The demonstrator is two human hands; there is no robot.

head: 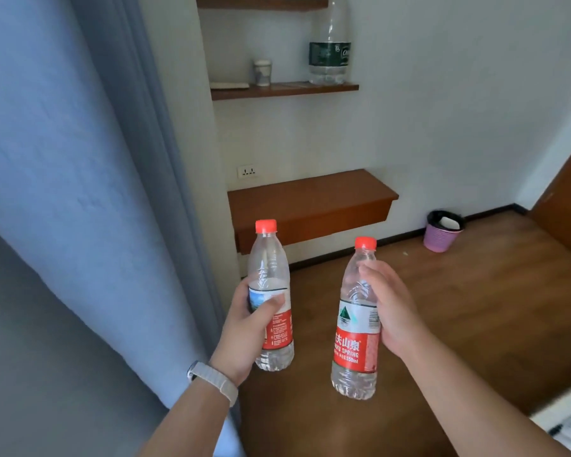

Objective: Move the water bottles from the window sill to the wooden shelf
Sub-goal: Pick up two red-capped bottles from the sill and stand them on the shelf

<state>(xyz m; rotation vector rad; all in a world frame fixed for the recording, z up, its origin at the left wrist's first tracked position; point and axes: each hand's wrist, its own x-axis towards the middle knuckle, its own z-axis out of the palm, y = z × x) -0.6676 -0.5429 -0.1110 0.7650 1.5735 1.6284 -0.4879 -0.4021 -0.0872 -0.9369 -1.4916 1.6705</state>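
Note:
My left hand (249,328) grips a clear water bottle (271,275) with a red cap and red label, held upright. My right hand (388,305) grips a second red-capped water bottle (355,351), also upright, a little lower and to the right. Both bottles hang in the air over the wooden floor. Ahead, a thick wooden shelf (310,199) juts from the white wall at about the height of the bottle caps, its top bare. The window sill is not in view.
A thinner upper wooden shelf (284,90) carries a large green-labelled bottle (329,54), a small cup (262,72) and a flat pad. A blue curtain (80,159) hangs at left. A purple waste bin (442,230) stands by the wall; a wooden door (567,206) is at right.

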